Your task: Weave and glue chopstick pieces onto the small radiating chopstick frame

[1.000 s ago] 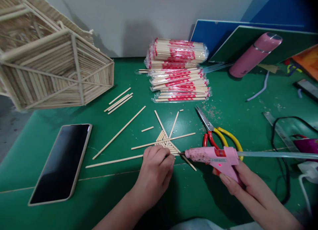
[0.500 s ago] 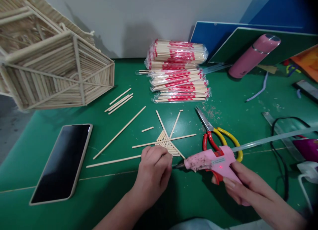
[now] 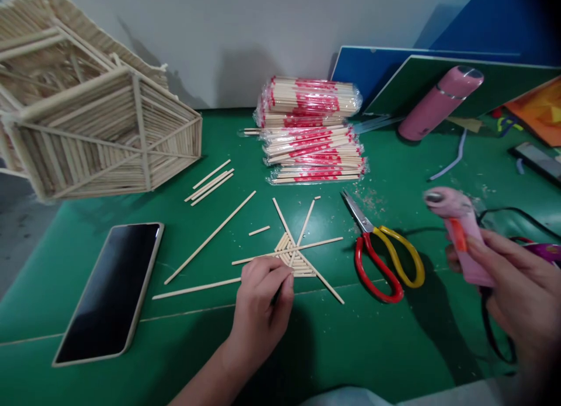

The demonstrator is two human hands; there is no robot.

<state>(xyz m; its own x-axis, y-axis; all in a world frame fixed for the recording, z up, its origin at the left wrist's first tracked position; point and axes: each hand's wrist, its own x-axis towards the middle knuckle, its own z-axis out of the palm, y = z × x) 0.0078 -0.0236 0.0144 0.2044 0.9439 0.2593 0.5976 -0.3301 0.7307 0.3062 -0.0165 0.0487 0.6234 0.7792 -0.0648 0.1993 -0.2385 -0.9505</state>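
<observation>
On the green table lies a star-shaped frame of crossed thin wooden sticks [image 3: 307, 253], with short sticks laid side by side filling two of its wedges. My left hand [image 3: 264, 298] is pinched closed at its lower left edge, on the end of a wooden stick; the fingertips partly cover that spot. My right hand [image 3: 517, 271] grips a pink hot glue gun [image 3: 475, 251] by its handle, raised at the right with its nozzle turned up and left. Between the hands rest scissors [image 3: 372, 248] with one red and one yellow handle, their blades slightly parted.
Loose sticks [image 3: 210, 236] and a phone [image 3: 109, 292] lie to the left. Behind are wrapped chopstick packs [image 3: 313, 131], a stick-built model [image 3: 105, 131] and a pink flask [image 3: 440, 105]. A black cable [image 3: 493, 330] runs under my right hand.
My right hand has lifted the glue gun away from the stick frame, up and to the right, and turned it. The scissors are now uncovered. My left hand has shifted slightly left.
</observation>
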